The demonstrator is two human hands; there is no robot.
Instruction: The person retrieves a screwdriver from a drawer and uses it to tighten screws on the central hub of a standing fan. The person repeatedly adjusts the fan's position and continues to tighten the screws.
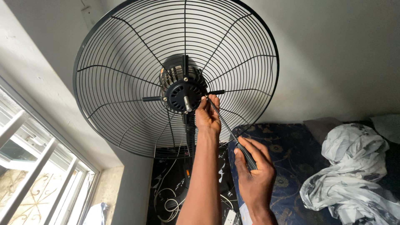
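A barred window [37,166], crumpled white cloth [354,175] and tangled cables [166,204].

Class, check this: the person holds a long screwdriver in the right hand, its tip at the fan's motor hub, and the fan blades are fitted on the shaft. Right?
Not quite. The head view shows a bare shaft with no blades, only the rear grille. The right hand does hold the screwdriver at the motor hub.

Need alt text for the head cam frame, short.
A person's left hand steadies the tip of a long screwdriver at the motor hub of a standing fan's black wire rear guard; the right hand grips its handle. A window is on the left, crumpled cloth on the right.
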